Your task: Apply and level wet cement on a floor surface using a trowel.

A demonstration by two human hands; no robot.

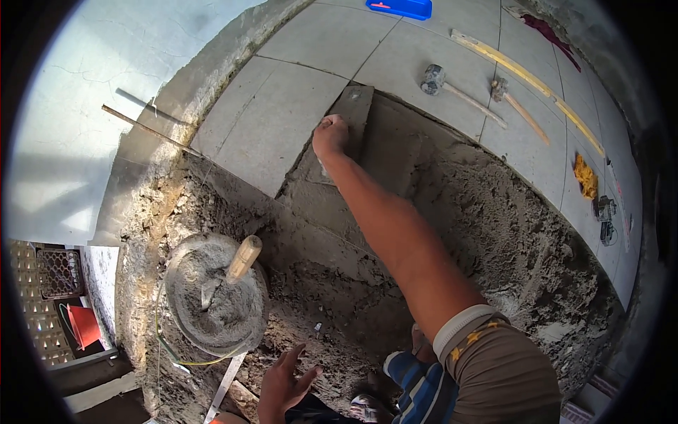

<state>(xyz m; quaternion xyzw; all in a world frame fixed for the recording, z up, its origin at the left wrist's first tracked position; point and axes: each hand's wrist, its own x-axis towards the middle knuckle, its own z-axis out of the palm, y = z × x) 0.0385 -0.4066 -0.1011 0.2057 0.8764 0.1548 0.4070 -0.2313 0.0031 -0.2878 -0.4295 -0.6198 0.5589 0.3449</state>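
- The right hand (pixel 330 136) is stretched far out toward twelve o'clock, fist closed on a flat mortar-grey float (pixel 351 120); the float lies pressed on the wet mortar bed (pixel 395 177), its far end touching the edge of the laid grey tiles (pixel 282 106).
- The left hand (pixel 284 381) sits low at six o'clock, fingers spread wide and holding nothing, hovering over rough sand and rubble (pixel 332 332).
- At about eight o'clock from the right hand, just beside the left hand, a round pan (pixel 185 311) holds grey mortar, with a trowel (pixel 233 272) stuck in it, wooden handle tilted up toward one o'clock.
- On the tiles at one o'clock lie a rubber mallet (pixel 452 88) and a smaller hammer (pixel 515 104), side by side but apart.
- Beyond them a long yellow straightedge (pixel 530 81) runs toward three o'clock.
- A blue tray (pixel 399 7) rests at the top edge, and a yellow rag (pixel 585 177) lies at three o'clock.
- A thin metal rod (pixel 148 129) sticks out over the concrete kerb at ten o'clock.
- A red bucket (pixel 83 325) shows below at eight o'clock.
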